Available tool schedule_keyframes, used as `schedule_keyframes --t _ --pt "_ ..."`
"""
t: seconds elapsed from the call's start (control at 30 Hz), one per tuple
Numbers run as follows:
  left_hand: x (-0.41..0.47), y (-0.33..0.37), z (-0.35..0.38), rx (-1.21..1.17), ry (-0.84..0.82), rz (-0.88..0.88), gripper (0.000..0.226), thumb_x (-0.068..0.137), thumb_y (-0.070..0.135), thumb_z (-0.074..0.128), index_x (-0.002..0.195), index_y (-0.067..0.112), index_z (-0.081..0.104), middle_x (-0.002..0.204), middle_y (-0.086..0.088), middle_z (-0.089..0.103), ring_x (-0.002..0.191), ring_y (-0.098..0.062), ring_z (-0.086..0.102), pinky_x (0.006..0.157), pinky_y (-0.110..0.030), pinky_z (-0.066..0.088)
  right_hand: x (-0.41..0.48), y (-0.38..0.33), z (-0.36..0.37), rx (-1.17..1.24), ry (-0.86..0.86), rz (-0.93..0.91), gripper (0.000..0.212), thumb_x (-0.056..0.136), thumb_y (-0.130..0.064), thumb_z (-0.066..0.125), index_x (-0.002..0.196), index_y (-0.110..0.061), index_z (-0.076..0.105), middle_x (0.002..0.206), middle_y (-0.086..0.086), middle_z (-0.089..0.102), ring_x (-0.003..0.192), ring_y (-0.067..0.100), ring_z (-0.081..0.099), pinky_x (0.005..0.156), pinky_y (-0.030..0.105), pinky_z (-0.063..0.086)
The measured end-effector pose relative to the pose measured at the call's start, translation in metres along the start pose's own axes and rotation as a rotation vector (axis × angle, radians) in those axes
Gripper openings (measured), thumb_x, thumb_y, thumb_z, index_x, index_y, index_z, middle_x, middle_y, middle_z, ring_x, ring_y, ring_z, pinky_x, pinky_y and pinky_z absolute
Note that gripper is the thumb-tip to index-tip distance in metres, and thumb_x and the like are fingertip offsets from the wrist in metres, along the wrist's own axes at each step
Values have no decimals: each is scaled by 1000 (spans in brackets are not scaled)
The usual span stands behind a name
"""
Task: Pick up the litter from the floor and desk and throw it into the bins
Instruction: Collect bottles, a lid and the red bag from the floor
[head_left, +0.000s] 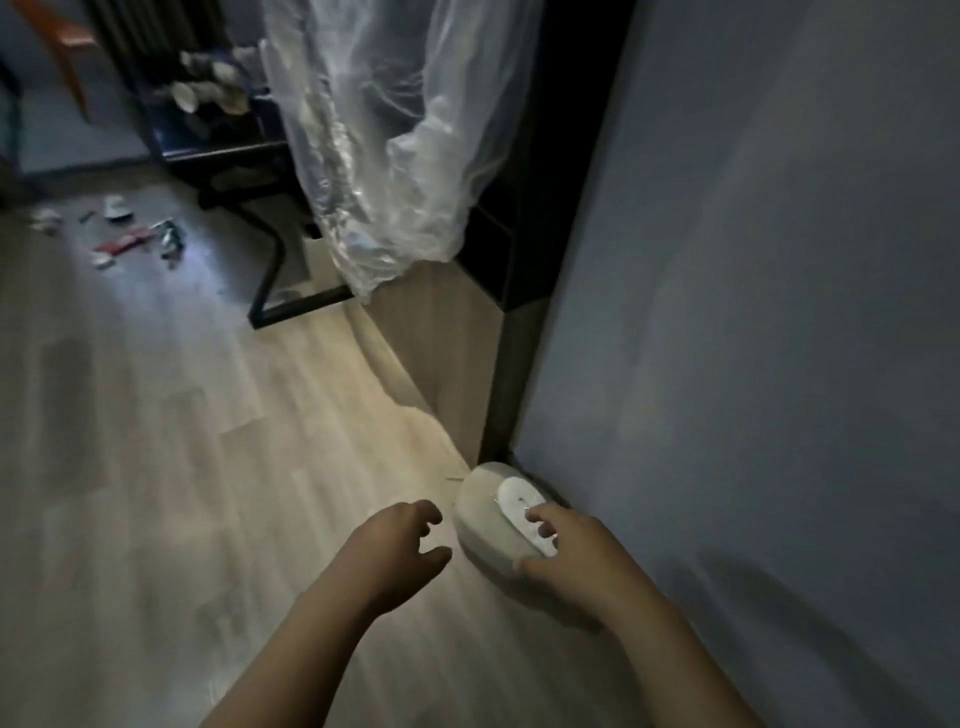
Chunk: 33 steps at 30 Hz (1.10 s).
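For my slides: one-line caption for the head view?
Right hand grips a small pale bin by the wall, left hand open beside it; litter lies on the floor beyond.

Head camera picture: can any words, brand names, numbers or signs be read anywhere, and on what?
No text can be read anywhere.
Red wrapper among the litter on the floor: any print is too small and blurred.
Pale bin that the right hand grips: no label shows.
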<state>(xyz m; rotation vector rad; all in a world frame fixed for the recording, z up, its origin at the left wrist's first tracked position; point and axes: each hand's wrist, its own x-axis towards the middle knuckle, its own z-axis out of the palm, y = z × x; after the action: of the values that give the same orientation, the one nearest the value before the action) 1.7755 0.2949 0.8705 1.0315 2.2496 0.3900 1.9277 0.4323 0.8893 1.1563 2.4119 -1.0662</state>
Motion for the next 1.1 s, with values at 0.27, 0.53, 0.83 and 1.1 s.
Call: schedule_keyframes --t 0.27,0.53,0.83,1.1 --pt "42 -87 -80 -109 114 -217 42 89 39 56 130 27 50 125 8 57 108 -11 57 89 -23 46 116 -118 -3 -186 -108 -257 61 82 -38 65 139 -27 44 134 -4 51 116 14 52 93 26 45" --pt "94 -145 -188 -172 295 -357 41 89 41 57 128 30 50 123 12 57 103 -6 57 91 -24 47 229 -260 -35 -266 -111 -514 60 83 -37 66 138 -27 44 136 -5 50 115 12 54 93 28 46" --pt "122 -263 -294 -236 455 -435 40 89 41 56 127 30 52 121 12 58 103 -6 57 92 -26 48 316 -419 -5 -330 -163 -639 62 82 -39 67 139 -28 44 134 -4 54 117 9 53 85 21 43" --pt "130 -386 -396 -230 496 -455 42 89 41 56 128 30 51 123 12 57 108 -8 56 93 -27 47 359 -568 48 -335 -148 -681 61 83 -43 66 138 -33 43 131 -9 54 117 7 52 90 22 44"
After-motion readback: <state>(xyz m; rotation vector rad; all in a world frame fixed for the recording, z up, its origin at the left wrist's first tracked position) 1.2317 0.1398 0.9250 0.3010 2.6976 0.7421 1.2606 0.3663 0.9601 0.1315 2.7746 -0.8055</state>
